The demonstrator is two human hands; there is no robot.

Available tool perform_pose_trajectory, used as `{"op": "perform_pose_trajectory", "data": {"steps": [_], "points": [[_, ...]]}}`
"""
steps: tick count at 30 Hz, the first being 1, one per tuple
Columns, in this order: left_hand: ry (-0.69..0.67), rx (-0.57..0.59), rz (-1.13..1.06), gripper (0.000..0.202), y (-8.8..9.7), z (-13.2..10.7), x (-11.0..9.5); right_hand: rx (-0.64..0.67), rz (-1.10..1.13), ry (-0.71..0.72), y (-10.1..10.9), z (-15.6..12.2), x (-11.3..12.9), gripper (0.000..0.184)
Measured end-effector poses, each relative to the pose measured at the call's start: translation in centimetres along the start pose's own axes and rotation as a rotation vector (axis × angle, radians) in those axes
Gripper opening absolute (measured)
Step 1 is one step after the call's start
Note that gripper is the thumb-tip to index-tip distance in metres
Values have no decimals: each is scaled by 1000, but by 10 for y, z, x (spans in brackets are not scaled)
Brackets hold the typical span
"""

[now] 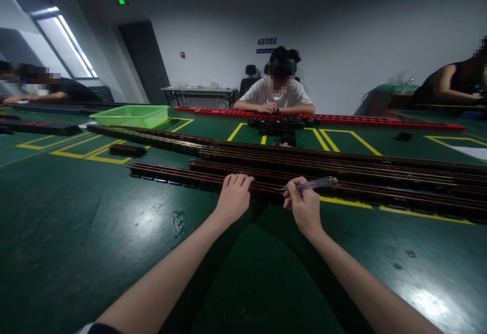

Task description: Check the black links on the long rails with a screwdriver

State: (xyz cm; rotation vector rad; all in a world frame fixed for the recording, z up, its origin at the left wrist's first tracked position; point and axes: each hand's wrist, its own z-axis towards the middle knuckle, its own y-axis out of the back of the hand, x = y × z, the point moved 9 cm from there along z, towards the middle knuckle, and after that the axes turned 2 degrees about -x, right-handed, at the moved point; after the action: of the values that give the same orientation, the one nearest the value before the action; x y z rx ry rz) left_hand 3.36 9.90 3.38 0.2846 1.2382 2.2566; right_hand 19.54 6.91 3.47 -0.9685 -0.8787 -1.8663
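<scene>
My left hand (pixel 235 197) lies over a long dark strip (pixel 171 174) on the near side of the table, its fingers bent across the strip's top. My right hand (pixel 304 205) is closed around a small screwdriver (pixel 317 183) with a clear, bluish handle. The handle's end points right, and the thin shaft points left toward the strip, close to its upper edge. I cannot tell whether the tip touches it. More long dark strips (pixel 342 164) with copper-coloured edges lie side by side just beyond both hands.
The green table (pixel 95 232) carries yellow tape lines. A short dark piece (pixel 127 150) and a green basket (pixel 133 116) are at left. Black parts (pixel 279 126) lie before a red slotted rail (pixel 361 120). A person (pixel 276 90) sits opposite; others work at both sides.
</scene>
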Motion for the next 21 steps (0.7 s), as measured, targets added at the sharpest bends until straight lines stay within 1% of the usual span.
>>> {"op": "perform_pose_trajectory", "data": {"steps": [13, 17, 21], "points": [[-3, 0, 15, 38, 1, 1, -2, 18, -24, -5, -2, 0, -3, 26], [15, -2, 18, 39, 3, 1, -1, 57, -29, -1, -6, 0, -2, 25], [21, 18, 0, 43, 3, 1, -1, 99, -29, 16, -11, 0, 0, 25]]}}
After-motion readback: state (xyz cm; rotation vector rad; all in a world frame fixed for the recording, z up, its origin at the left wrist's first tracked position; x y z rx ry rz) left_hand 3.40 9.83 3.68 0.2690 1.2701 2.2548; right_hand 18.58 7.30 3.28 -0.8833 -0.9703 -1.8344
